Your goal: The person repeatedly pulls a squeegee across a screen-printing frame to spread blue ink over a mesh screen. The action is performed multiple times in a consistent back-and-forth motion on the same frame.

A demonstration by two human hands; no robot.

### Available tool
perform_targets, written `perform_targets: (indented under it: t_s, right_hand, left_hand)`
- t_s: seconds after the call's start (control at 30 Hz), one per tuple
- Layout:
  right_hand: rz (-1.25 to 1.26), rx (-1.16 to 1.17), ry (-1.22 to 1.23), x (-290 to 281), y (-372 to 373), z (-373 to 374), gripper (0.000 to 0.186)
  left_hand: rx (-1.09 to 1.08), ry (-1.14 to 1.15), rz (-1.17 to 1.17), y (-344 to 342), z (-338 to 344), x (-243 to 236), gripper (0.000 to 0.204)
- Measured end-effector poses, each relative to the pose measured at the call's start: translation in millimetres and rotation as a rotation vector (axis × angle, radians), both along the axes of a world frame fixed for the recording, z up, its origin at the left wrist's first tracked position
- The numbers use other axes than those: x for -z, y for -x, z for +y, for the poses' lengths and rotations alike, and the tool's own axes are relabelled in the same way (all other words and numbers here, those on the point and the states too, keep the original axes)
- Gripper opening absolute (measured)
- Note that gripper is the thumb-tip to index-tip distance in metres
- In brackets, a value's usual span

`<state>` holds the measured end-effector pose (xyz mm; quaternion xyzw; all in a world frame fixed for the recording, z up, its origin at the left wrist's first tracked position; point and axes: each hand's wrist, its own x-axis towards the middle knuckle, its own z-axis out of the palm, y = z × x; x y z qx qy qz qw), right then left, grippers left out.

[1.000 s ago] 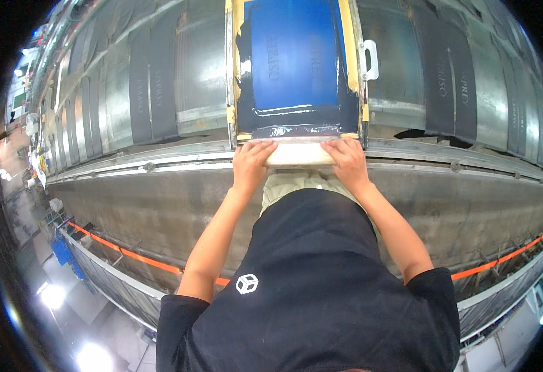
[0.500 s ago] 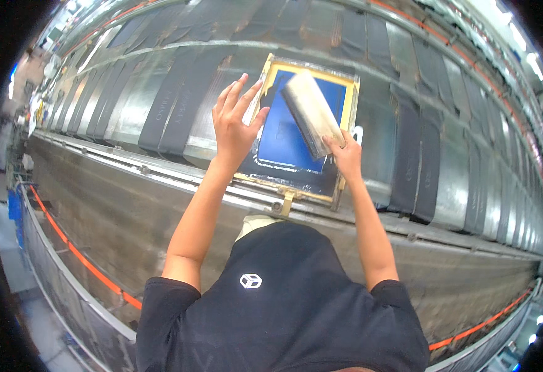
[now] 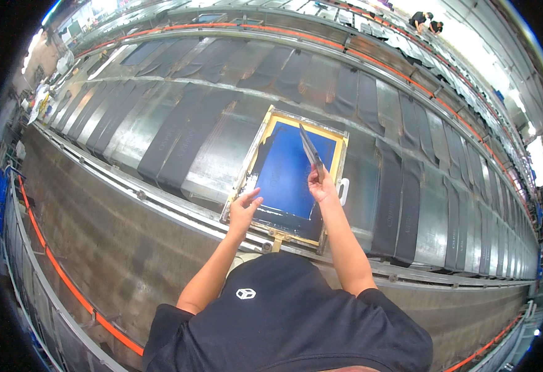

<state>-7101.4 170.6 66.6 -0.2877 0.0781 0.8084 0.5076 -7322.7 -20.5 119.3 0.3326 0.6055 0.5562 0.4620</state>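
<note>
A screen-printing frame (image 3: 342,152) with a yellow-edged border and a blue mesh (image 3: 284,158) lies on the long metal table in front of me. My right hand (image 3: 322,186) grips a squeegee (image 3: 310,150), seen nearly edge-on and tilted over the right part of the mesh. Dark ink lines the mesh's near and left margins. By the frame's lower left side is my left hand (image 3: 244,212), its fingers loosely bent and apart with nothing in them. Whether it touches the frame I cannot tell.
Dark fabric pieces (image 3: 172,146) lie in rows along the metal table (image 3: 212,164). A metal rail (image 3: 178,208) follows its near edge, with a yellow clamp (image 3: 278,242) at the frame. Two people (image 3: 420,22) stand far off at upper right.
My left hand has come down from beside the upper frame to its lower left side. The squeegee has turned from broad side to edge-on. The view has shifted, showing more of the far side.
</note>
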Motion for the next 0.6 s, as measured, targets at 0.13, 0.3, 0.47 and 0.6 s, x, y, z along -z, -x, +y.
perform_targets:
  t_s: [0.13,0.3,0.47,0.6]
  right_hand:
    - [0.086,0.010,0.010,-3,8,8,0.020]
    - [0.060,0.059,0.029,-18,22,0,0.019]
    - [0.072,0.109,-0.013,-22,24,-15,0.022]
    - [0.157,0.142,0.002,-36,47,-35,0.026]
  left_hand:
    - [0.072,0.020,-0.085,-6,18,-4,0.043]
    - [0.148,0.050,-0.120,-8,29,-8,0.044]
    - [0.237,0.149,-0.283,-17,40,0,0.054]
    - [0.375,0.274,-0.621,-19,70,30,0.071]
